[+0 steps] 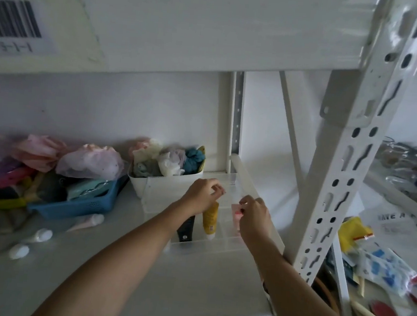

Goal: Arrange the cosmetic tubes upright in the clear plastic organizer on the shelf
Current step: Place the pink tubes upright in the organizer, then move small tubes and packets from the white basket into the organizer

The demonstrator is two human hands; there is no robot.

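Observation:
The clear plastic organizer point(222, 246) stands on the white shelf at the right. A yellow tube point(210, 219) stands cap-down inside it, and my left hand point(203, 194) pinches its top end. A black tube point(186, 227) stands to its left, partly hidden by my left forearm. My right hand point(255, 218) holds a pink tube point(236, 212) by its top edge in the organizer's right part. A pale pink tube point(87, 221) and two white tubes point(38, 235) point(19, 251) lie on the shelf at the left.
A white bin point(149, 186) of crumpled cloth stands right behind the organizer. A blue basket point(77, 208) of mixed items sits to the left, with pink bundles behind it. A white slotted upright point(335, 189) rises at the right; beyond it lies clutter.

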